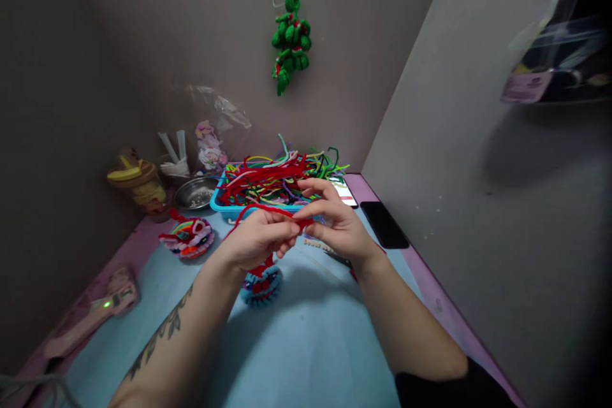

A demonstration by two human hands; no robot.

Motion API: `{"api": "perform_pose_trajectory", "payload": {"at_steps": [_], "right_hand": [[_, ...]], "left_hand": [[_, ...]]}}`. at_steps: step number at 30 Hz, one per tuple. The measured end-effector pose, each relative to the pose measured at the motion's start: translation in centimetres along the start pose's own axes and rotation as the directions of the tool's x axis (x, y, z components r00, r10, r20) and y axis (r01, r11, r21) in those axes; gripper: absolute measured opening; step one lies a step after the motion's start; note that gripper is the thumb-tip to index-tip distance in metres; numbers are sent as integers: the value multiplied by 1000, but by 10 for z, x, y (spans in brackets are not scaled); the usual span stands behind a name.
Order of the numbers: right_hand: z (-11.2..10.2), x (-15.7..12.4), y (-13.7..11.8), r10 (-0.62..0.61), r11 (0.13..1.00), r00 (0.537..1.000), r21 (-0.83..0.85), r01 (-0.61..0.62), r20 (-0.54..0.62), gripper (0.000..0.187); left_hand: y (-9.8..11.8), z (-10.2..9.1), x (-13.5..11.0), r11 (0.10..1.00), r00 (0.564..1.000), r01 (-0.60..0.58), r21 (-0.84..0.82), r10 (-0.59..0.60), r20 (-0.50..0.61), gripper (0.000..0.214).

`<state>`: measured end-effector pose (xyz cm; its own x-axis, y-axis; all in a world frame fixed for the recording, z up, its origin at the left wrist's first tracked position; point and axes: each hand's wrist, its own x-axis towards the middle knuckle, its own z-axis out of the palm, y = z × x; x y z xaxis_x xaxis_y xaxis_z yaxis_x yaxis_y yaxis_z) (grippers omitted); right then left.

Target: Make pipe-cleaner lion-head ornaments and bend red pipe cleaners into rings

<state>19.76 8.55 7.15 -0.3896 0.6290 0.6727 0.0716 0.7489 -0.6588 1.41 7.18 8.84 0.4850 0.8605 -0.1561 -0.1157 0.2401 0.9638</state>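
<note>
My left hand [262,237] is closed, its thumb and forefinger pinching a red pipe cleaner [276,208] whose loose length loops back over the wrist. From the right, my right hand [337,223] grips the red bunch between thumb and forefinger, with its other fingers raised and bent. Just below my left hand stands a small fuzzy figure [262,287] in light blue and red, its top partly hidden by the hand. A dark, slim tool [338,259] lies partly covered behind my right wrist; its kind is unclear.
A blue basket [220,204] heaped with colourful pipe cleaners stands behind my hands. Left are a fuzzy colourful figure [191,236], a metal bowl [196,194], a lidded cup [143,188] and a pink device [102,312]. A black phone [384,224] lies right; a green ornament [291,41] hangs above.
</note>
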Motion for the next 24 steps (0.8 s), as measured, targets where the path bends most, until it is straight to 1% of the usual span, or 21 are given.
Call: {"api": "perform_pose_trajectory", "payload": {"at_steps": [3, 6, 9, 12, 14, 15, 17, 19, 21, 24], "right_hand": [[0, 0, 0, -3, 1000, 1000, -12, 4, 19, 11], [-1, 0, -1, -20, 999, 998, -47, 23, 62, 9], [-3, 0, -3, -25, 994, 997, -102, 33, 78, 8], [-4, 0, -4, -21, 989, 997, -148, 31, 68, 9], [-2, 1, -2, -4, 991, 1000, -137, 7, 20, 9], [0, 2, -1, 10, 994, 1000, -110, -11, -13, 10], [5, 2, 2, 45, 999, 996, -21, -47, -73, 11], [10, 2, 4, 104, 992, 989, 76, -96, -103, 12], [15, 2, 4, 198, 972, 973, 154, -179, -116, 12], [20, 2, 0, 352, 910, 929, 273, -311, -117, 14]], "left_hand": [[0, 1, -1, 999, 999, 16, 29, -17, 29, 28], [-2, 0, 0, 999, 998, 38, 35, -40, 51, 31], [-3, 0, 0, 999, 998, 32, 29, -33, 59, 31], [-3, 1, -1, 996, 999, -42, 84, 40, 32, 28], [-2, 3, -2, 978, 990, -135, 160, 140, -21, 25], [-2, 4, -3, 960, 979, -182, 213, 197, -56, 23], [-1, 7, -5, 902, 943, -252, 351, 311, -122, 20], [0, 10, -8, 809, 891, -295, 509, 426, -159, 18], [0, 12, -10, 681, 829, -327, 655, 540, -147, 15], [-2, 11, -12, 449, 728, -353, 821, 683, -61, 13]]}}
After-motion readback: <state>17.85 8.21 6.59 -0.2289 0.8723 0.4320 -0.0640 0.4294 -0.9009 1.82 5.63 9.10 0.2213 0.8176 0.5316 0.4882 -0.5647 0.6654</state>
